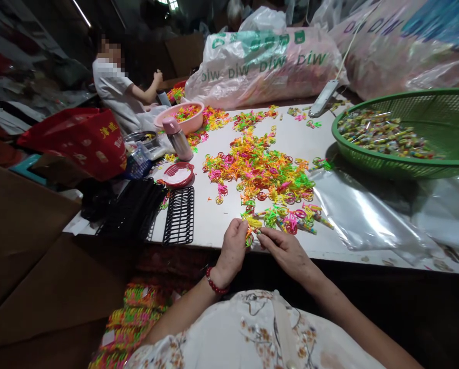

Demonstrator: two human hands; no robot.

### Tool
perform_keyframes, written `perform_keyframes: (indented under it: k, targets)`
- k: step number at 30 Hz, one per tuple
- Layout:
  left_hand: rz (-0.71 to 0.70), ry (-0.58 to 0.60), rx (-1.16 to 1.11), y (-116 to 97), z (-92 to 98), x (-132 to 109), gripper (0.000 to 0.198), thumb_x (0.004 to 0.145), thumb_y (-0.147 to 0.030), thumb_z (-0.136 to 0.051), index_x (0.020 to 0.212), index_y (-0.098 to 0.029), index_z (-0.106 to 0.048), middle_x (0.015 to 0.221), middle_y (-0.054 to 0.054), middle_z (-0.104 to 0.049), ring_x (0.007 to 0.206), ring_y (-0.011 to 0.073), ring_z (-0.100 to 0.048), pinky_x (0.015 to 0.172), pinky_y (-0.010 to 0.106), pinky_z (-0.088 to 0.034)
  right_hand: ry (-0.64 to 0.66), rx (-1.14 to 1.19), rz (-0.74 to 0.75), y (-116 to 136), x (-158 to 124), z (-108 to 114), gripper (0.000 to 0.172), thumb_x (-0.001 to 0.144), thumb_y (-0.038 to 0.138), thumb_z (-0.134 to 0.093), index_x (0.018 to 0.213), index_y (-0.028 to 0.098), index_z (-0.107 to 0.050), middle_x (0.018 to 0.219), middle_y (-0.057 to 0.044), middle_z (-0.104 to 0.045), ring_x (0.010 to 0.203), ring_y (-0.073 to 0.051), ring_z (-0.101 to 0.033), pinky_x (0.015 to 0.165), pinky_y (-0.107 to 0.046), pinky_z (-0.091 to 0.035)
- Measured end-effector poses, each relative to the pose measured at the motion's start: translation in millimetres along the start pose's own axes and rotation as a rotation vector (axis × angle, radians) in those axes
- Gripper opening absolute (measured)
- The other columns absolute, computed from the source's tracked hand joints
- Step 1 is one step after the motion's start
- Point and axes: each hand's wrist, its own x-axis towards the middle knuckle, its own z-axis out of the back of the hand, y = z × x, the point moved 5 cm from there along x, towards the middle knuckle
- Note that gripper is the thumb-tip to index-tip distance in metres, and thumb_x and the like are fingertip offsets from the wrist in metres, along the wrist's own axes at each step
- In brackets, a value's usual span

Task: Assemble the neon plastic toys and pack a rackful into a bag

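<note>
Close to the table's front edge, my left hand [232, 248] is closed on a small orange, yellow and green plastic toy [250, 237] with a spoked wheel. My right hand [285, 251] meets it from the right, thumb and fingers pinched at the toy's side; whatever tiny part sits in that pinch is too small to make out. Just beyond my fingers lie more bright plastic toys and several thin patterned candy-like tubes [306, 228]. Further back spreads a large loose pile of the wheeled plastic toys [260, 169] in pink, orange, yellow and green.
At the right stands a green basket [402, 166] of small wrapped pieces, with clear plastic bags [371, 210] before it. Black plastic racks [179, 215], a red dish [179, 175], a flask [178, 139] and a pink basin [198, 119] are leftward. Another person [117, 87] works behind.
</note>
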Motion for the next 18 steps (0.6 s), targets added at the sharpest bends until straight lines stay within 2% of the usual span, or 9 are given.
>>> perform_keyframes:
  k: [4, 8, 12, 15, 16, 18]
  targets:
    - [0.004, -0.019, 0.076, 0.0, 2.6, 1.2, 0.03, 0.09, -0.047, -0.05, 0.08, -0.019, -0.047, 0.07, -0.004, -0.046, 0.062, 0.0094, -0.041, 0.057, 0.02, -0.037, 0.003, -0.113, 0.101, 7.0, 0.2, 0.0, 0.027, 0.096, 0.035, -0.047, 0.083, 0.018, -0.064, 0.073, -0.001, -0.061, 0.067, -0.014, -0.054, 0.064, -0.025, -0.04]
    - [-0.021, -0.064, 0.172, 3.4, 6.6, 1.2, 0.03, 0.09, -0.047, -0.05, 0.079, -0.019, -0.048, 0.068, -0.004, -0.044, 0.062, 0.0104, -0.04, 0.058, 0.021, -0.038, 0.04, -0.182, 0.135, 7.2, -5.8, -9.9, 0.029, 0.097, 0.033, -0.044, 0.081, 0.018, -0.063, 0.072, -0.001, -0.062, 0.065, -0.014, -0.054, 0.064, -0.026, -0.04]
    - [-0.026, -0.019, 0.187, 10.9, 0.8, -0.7, 0.033, 0.091, -0.049, -0.048, 0.076, -0.02, -0.046, 0.068, -0.004, -0.045, 0.062, 0.0106, -0.041, 0.059, 0.022, -0.038, 0.064, -0.273, 0.127, 3.3, -13.5, -15.1, 0.025, 0.097, 0.03, -0.043, 0.086, 0.018, -0.063, 0.078, -0.003, -0.066, 0.069, -0.016, -0.059, 0.067, -0.027, -0.043]
    - [-0.047, 0.028, 0.207, 8.2, 0.4, 6.3, 0.034, 0.095, -0.051, -0.039, 0.082, -0.02, -0.049, 0.071, -0.003, -0.048, 0.062, 0.011, -0.044, 0.061, 0.023, -0.04, -0.022, -0.329, 0.106, -2.3, -16.5, 7.1, 0.024, 0.096, 0.032, -0.046, 0.089, 0.019, -0.065, 0.081, -0.003, -0.069, 0.071, -0.016, -0.063, 0.068, -0.027, -0.046]
    - [-0.064, -0.002, 0.247, 4.3, 5.3, 12.0, 0.034, 0.096, -0.05, -0.036, 0.086, -0.02, -0.049, 0.072, -0.003, -0.049, 0.062, 0.0113, -0.045, 0.062, 0.024, -0.04, -0.105, -0.354, 0.099, -5.0, -17.1, 22.0, 0.023, 0.096, 0.033, -0.048, 0.091, 0.019, -0.066, 0.082, -0.003, -0.07, 0.071, -0.016, -0.063, 0.067, -0.027, -0.047]
    - [-0.14, -0.145, 0.404, -8.6, 23.1, 27.9, 0.027, 0.097, -0.044, -0.037, 0.094, -0.02, -0.05, 0.075, -0.002, -0.051, 0.064, 0.0126, -0.047, 0.065, 0.026, -0.042, -0.322, -0.459, 0.117, -9.8, -18.6, 57.9, 0.025, 0.095, 0.037, -0.05, 0.095, 0.019, -0.067, 0.085, -0.005, -0.071, 0.074, -0.018, -0.064, 0.068, -0.028, -0.048]
